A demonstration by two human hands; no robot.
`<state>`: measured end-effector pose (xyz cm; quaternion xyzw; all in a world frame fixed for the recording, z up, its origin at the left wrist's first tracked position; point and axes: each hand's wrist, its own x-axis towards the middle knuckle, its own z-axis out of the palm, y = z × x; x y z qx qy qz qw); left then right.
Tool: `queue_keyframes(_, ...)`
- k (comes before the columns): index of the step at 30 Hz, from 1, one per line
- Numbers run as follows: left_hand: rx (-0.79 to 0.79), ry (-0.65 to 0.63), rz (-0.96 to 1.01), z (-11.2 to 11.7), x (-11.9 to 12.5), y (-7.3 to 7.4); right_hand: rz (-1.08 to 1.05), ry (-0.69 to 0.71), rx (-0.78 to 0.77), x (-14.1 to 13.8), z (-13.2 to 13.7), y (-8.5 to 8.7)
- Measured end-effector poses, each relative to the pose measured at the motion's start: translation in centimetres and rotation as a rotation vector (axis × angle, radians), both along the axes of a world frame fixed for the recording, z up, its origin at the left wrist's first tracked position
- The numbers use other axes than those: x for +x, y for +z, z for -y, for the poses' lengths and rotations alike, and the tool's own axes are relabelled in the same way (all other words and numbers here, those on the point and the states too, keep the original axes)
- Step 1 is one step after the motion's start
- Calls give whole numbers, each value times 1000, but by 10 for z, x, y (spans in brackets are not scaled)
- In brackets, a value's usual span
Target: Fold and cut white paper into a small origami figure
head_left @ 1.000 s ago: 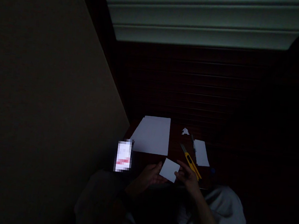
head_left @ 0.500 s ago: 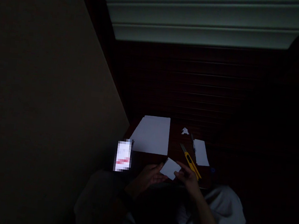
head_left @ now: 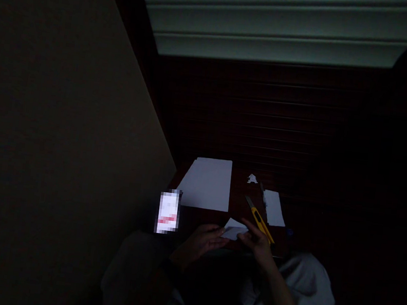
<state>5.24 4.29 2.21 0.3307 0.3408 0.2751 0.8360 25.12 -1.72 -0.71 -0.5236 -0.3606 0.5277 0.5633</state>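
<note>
Between my two hands is a small folded piece of white paper (head_left: 234,230), with its lower part turned up and shaded. My left hand (head_left: 205,240) is closed on its left corner, thumb on top. At its right side my right hand (head_left: 255,240) pinches the paper, with the index finger reaching along the upper edge. A yellow utility knife (head_left: 260,225) lies just beyond my right hand, its blade pointing away to the upper left. The dim light hides the fine creases.
White paper sheets (head_left: 207,185) lie at the table's left. A small folded paper figure (head_left: 252,178) sits at the back, and a narrow white paper (head_left: 275,208) with a dark pen-like object beside it lies right. A bright blurred screen (head_left: 168,212) stands at left, near the wall (head_left: 80,133).
The paper in my hands was a flat light square; now its lower part is lifted and folded upward, showing a shaded face. My hands have barely moved.
</note>
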Motion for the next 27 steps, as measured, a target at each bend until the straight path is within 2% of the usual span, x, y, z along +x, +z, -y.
queue_keyframes(6, -58, 98, -53, -1, 2, -6, -72, 26, 4, 3, 1, -3)
queue_keyframes(12, 42, -23, -50, 0, 3, 3, -185, 84, 18, 2, 2, -3)
queue_keyframes(14, 29, 32, -74, 1, 3, -2, -196, 92, 20, 2, 3, -2)
queue_keyframes(17, -1, 165, -103, -2, 3, -16, -210, 81, 75, 2, 1, -2)
queue_keyframes(21, 17, 150, -96, -9, 4, -31, -245, 62, 134, 2, -2, -6)
queue_keyframes(27, 28, 153, -104, -12, 3, -30, -254, 60, 123, 1, -4, -15)
